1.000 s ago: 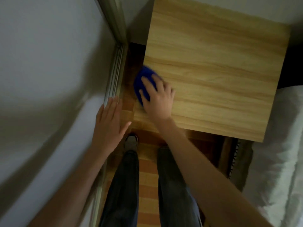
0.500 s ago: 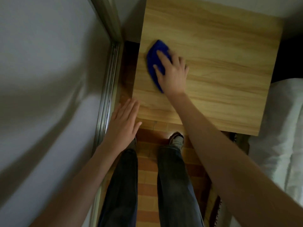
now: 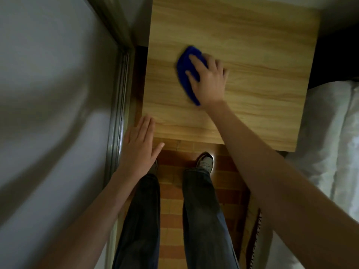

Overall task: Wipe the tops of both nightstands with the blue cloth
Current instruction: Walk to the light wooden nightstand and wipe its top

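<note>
While the grey wall (image 3: 48,94) and metal track (image 3: 118,94) hem in that side, the left hand (image 3: 138,150) hangs flat, fingers straight, by the front-left corner of the woodgrain surface (image 3: 262,113). Bunched blue cloth (image 3: 185,74) lies left of center under the right hand (image 3: 209,82), fingers spread, pressing it. Bare board runs right toward rumpled white bedding (image 3: 330,142).

pale wall (image 3: 48,94) | metal track (image 3: 118,113) | tiled floor (image 3: 172,200) | white bedding (image 3: 330,152) | dim light

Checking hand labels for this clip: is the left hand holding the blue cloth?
No, the right hand presses the blue cloth on the nightstand top; the left hand is flat and empty.
</note>
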